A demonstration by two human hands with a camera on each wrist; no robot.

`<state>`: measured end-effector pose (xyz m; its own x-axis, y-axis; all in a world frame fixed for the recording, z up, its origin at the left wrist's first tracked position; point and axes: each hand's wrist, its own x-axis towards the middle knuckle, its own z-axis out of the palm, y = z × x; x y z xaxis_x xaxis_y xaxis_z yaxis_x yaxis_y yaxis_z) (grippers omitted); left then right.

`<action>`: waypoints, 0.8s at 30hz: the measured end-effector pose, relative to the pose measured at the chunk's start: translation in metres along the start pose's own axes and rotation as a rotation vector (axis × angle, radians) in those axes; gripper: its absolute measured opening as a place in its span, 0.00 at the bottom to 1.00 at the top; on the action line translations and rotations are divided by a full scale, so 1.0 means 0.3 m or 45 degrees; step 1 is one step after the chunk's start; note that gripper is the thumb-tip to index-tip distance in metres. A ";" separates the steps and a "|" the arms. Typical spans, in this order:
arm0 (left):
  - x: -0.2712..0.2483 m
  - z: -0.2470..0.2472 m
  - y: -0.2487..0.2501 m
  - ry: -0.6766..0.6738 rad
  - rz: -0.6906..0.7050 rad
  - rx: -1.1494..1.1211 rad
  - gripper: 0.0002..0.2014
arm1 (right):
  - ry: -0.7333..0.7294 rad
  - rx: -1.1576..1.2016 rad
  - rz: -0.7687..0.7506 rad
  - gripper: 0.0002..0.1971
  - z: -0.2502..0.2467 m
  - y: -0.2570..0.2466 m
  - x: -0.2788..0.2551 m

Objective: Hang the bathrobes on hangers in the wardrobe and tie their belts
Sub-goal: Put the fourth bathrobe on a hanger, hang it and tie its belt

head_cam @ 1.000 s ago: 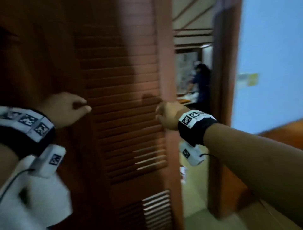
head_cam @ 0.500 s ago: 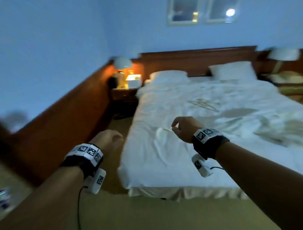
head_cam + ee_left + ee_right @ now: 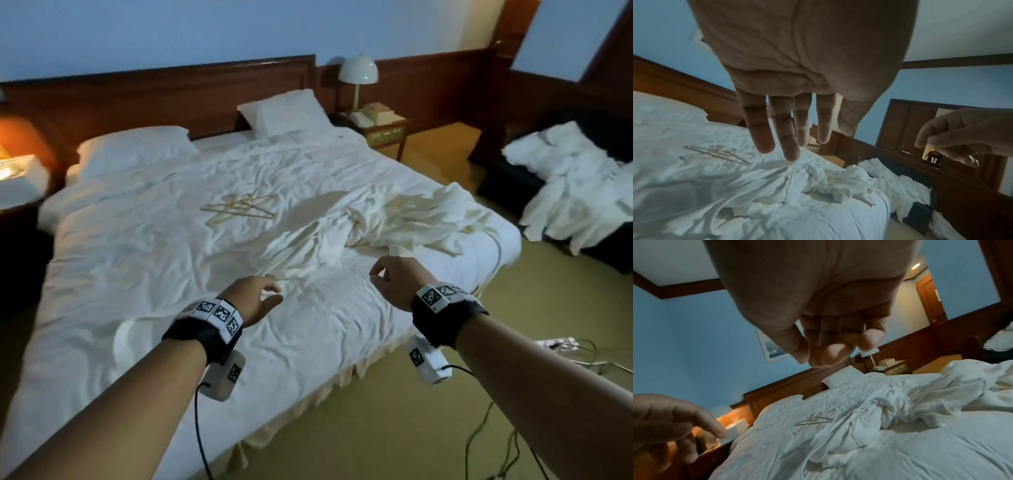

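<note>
Over a white bed (image 3: 137,267), we hold our left hand (image 3: 255,301) loosely spread and right hand (image 3: 397,282) loosely curled, both empty, short of the crumpled bathrobes (image 3: 404,219) and hangers (image 3: 239,209) lying ahead.

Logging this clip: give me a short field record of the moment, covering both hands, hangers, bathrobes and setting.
setting: bedroom, person standing at the foot of the bed
left hand: empty, fingers extended over the sheet
right hand: empty, fingers loosely curled
hangers: pale pile lying mid-bed, untouched
bathrobes: crumpled white heap on the bed's right side
white laundry: separate pile on dark furniture at right
wardrobe: not visible in the head view
</note>
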<state>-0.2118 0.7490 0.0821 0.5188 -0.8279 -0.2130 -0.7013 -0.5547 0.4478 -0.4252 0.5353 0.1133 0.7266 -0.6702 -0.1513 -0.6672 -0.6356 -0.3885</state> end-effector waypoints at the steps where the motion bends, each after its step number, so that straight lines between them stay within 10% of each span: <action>1: 0.077 0.018 0.002 -0.034 0.010 -0.003 0.14 | -0.003 0.004 0.021 0.04 0.002 0.030 0.054; 13: 0.983 0.158 -0.084 -0.432 -0.071 0.108 0.14 | -0.222 0.044 0.267 0.05 0.093 0.332 0.791; 24: 1.448 0.454 -0.066 -0.390 -0.518 -0.031 0.19 | -0.606 -0.088 0.167 0.08 0.215 0.708 1.442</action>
<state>-0.0392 0.3890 -0.1375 0.5782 -0.5333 -0.6175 -0.4585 -0.8384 0.2948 -0.2421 0.1350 -0.0932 0.6194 -0.5074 -0.5991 -0.7557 -0.5922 -0.2798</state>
